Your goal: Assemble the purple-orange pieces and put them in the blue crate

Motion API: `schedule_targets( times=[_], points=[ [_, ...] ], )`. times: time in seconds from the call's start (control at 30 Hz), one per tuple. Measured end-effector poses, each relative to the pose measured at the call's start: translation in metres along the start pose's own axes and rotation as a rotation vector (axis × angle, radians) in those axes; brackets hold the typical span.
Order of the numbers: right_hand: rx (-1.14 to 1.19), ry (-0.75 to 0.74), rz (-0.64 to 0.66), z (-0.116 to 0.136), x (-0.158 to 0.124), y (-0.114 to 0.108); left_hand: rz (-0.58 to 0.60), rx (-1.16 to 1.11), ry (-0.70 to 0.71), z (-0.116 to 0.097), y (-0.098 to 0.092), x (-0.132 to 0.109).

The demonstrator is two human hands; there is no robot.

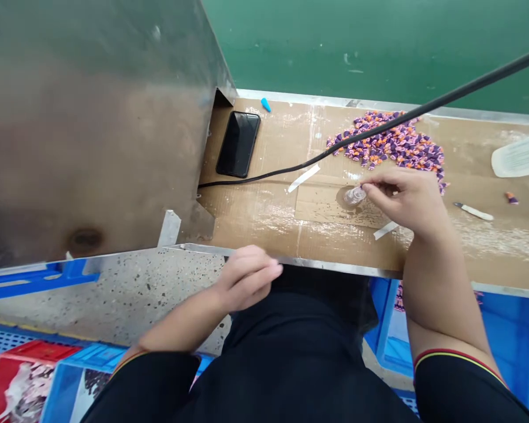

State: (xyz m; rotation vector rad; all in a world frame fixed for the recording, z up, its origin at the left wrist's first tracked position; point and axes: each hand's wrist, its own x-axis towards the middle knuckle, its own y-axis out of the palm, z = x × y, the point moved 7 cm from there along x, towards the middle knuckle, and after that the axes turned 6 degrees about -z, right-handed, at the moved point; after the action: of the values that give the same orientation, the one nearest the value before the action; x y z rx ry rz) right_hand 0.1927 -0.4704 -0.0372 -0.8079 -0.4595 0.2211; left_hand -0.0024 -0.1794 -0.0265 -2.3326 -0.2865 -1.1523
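My right hand [408,197] is over the cardboard-covered bench, its thumb and fingers pinched together beside a small clear container [355,195]. Whatever the fingertips grip is too small to make out. The container sits on a taped cardboard piece [320,205] with dark specks and a damp-looking ring. Behind that hand spreads a heap of small purple, orange and pink pieces [397,141]. My left hand [249,277] hovers by the front edge of the bench, fingers curled and pressed together. Anything inside them is hidden.
A black cable [427,106] crosses above the bench. On the left stand a large metal housing [114,129] and a phone [238,144]. A small knife [474,211], a loose piece [511,198] and a whitish bottle [520,155] lie right. Blue bins [506,341] stand below.
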Motion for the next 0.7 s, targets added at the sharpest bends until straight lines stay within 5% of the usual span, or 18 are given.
schedule_targets(
  times=[0.03, 0.1, 0.33, 0.53, 0.7],
  points=[
    [0.016, 0.040, -0.037, -0.002, 0.002, -0.004, -0.033, -0.072, 0.090, -0.006, 0.016, 0.010],
    [0.029, 0.109, -0.149, -0.006, 0.007, -0.014, -0.113, -0.204, 0.056, -0.003, 0.045, 0.031],
    [0.037, 0.079, -0.303, -0.005, 0.036, -0.015, -0.041, -0.515, -0.391, 0.053, 0.136, 0.064],
    [0.070, 0.062, -0.318, -0.006, 0.025, 0.007, 0.026, -0.445, -0.470, 0.087, 0.156, 0.057],
    [0.037, 0.024, -0.337, 0.008, 0.011, 0.004, 0.103, -0.513, -0.625, 0.100, 0.160, 0.052]
  ],
)
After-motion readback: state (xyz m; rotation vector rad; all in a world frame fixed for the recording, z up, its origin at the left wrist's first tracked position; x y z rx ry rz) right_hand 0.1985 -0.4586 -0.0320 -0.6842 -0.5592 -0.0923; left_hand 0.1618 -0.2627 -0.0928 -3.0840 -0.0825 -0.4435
